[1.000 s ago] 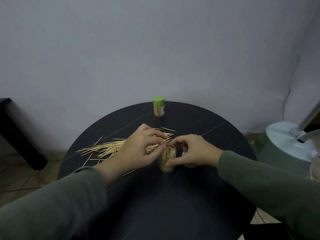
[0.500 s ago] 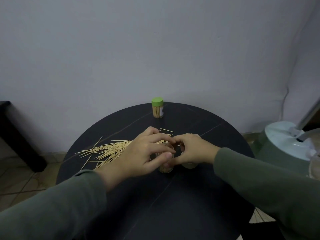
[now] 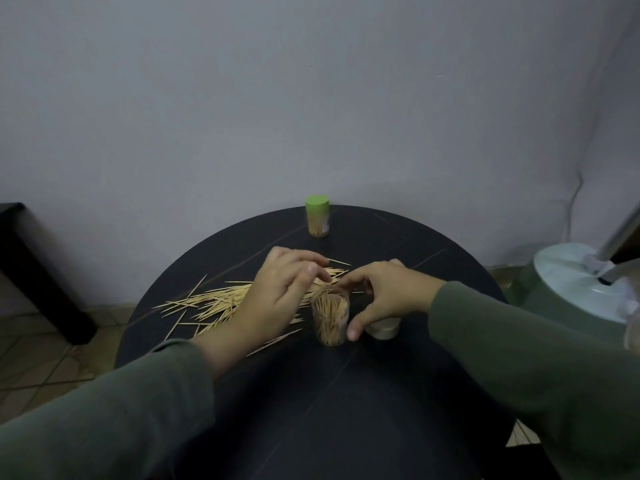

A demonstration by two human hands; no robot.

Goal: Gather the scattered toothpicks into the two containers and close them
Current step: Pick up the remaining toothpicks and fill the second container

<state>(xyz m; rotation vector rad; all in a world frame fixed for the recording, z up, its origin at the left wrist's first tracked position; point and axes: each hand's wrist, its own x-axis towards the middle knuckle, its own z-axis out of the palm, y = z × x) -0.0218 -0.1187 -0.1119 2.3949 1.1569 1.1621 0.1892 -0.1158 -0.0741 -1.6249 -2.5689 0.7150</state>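
Round black table (image 3: 346, 393), slender wooden toothpicks (image 3: 214, 301)

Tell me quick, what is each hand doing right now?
Left hand: open, fingers loosely curled, holding nothing visible.
Right hand: thumb and fingers curled round the clear plastic toothpick container, steadying it.

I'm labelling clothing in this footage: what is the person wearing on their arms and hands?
Both arms are covered by long, loose sleeves of dark olive-green fabric, plain, with no visible print or logo. The left sleeve and the right sleeve each end at the wrist. The left hand and right hand are bare: no gloves, and no rings or watch are visible.
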